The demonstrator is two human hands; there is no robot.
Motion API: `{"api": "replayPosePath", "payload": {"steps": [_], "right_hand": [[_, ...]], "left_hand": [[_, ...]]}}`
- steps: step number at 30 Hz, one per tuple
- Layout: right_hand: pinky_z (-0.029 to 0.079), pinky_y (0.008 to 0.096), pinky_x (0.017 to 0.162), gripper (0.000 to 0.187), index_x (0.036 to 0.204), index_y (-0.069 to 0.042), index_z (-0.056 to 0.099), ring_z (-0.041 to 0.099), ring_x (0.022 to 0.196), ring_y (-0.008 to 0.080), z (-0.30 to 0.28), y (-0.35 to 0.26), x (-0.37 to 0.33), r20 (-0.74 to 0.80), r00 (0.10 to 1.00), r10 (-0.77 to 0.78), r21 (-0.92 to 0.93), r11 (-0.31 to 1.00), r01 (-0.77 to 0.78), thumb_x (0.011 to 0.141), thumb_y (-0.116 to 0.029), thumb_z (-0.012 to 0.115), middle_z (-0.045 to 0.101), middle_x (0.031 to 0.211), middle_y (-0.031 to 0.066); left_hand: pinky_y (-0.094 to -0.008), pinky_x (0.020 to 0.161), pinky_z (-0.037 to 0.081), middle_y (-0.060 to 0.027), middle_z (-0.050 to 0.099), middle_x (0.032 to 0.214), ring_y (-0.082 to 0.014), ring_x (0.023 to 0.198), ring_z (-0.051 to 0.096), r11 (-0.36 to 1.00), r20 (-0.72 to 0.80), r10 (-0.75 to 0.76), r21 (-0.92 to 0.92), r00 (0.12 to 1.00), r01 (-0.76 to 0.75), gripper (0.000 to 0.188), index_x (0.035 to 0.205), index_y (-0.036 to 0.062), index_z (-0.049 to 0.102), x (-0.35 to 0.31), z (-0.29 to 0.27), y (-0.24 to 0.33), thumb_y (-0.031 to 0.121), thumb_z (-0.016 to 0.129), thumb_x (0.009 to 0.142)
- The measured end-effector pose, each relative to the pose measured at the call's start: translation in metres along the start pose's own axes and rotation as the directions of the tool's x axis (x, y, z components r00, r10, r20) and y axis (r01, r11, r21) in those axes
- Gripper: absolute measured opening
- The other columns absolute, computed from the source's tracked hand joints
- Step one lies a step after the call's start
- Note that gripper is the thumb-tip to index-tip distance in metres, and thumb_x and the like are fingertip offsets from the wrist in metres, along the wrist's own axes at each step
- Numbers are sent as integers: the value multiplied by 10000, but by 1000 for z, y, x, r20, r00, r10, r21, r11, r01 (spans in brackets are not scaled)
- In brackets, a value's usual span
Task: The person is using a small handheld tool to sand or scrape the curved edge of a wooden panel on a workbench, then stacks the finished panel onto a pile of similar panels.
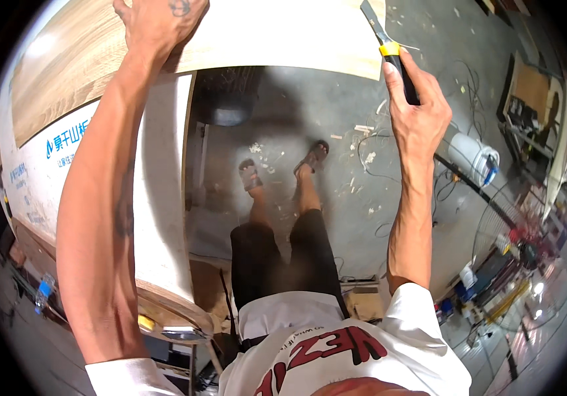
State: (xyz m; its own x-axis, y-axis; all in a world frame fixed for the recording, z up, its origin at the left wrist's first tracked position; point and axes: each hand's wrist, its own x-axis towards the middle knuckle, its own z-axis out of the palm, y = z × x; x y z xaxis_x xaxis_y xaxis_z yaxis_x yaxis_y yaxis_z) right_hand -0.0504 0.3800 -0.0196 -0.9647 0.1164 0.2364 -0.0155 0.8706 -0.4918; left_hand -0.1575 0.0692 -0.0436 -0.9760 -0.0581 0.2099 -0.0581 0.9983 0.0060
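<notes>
A pale wood-grain board (283,39) reaches across the top of the view. My left hand (161,26) rests on it at the upper edge; its thumb is stretched out, while the other fingertips are cut off by the frame. At the board's right end, my right hand (422,105) is closed round a chisel (389,50) with a black and yellow handle. The chisel's flat metal blade points up and slightly left, next to the board's right edge. A thin pale sliver sticks out beside the yellow collar.
Beneath the board lies a white printed panel (164,165) on the left. Shavings and cables litter the grey floor (356,218) around my sandalled feet. To the right are a white bucket (471,158), a wire-caged fan (528,247) and piled scrap. A water bottle (44,292) is at far left.
</notes>
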Motion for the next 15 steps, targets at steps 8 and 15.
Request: {"api": "replayPosePath", "payload": {"steps": [8, 15], "right_hand": [[563, 325, 755, 319, 1134, -113, 778, 722, 832, 232, 13, 22, 65, 55, 990, -130, 56, 990, 127, 875, -297, 799, 752, 960, 91], [572, 309, 736, 317, 1154, -126, 776, 720, 820, 200, 13, 34, 126, 174, 945, -278, 114, 958, 262, 861, -241, 816, 753, 968, 84]], "left_hand": [[-637, 1183, 212, -252, 346, 1591, -449, 1475, 289, 998, 39, -59, 15, 997, 59, 618, 1524, 86, 430, 2, 3, -2, 408, 516, 1003], [-658, 1180, 201, -236, 314, 1605, -445, 1485, 272, 999, 91, -31, -7, 995, 31, 638, 1535, 100, 407, 3, 4, -5, 396, 539, 986]]}}
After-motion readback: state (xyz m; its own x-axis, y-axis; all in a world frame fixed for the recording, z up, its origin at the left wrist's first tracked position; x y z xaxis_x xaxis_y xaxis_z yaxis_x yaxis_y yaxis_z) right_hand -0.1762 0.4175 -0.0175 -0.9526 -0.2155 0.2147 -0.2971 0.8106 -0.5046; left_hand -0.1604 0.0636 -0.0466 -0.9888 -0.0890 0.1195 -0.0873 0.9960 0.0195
